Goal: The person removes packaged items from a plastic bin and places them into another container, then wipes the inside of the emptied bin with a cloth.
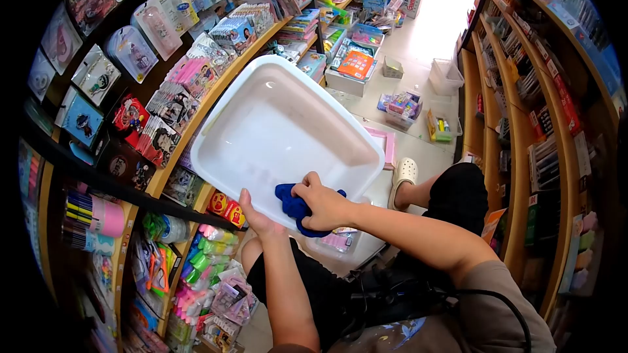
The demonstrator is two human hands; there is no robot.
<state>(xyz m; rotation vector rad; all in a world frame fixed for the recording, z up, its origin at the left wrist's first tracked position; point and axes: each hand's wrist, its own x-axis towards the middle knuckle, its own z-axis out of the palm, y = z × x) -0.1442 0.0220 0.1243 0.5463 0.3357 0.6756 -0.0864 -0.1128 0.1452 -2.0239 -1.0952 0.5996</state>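
A white plastic basin [261, 131] is tilted up in front of me, its inside facing me. My left hand [260, 217] grips the near left rim, thumb on the inner side and the other fingers hidden beneath. In my right hand [322, 206] is a bunched dark blue cloth [292, 204], pressed against the basin's inner wall near the closest edge. Part of the cloth hangs out below my fingers. Faint greyish marks show on the basin's floor.
Shelves of packaged goods [190, 78] stand close on the left, touching or nearly touching the basin. Wooden shelves [517, 111] line the right. Clear plastic bins [447, 76], a tub of small packets [400, 108] and a box with an orange book [356, 65] sit on the aisle floor ahead.
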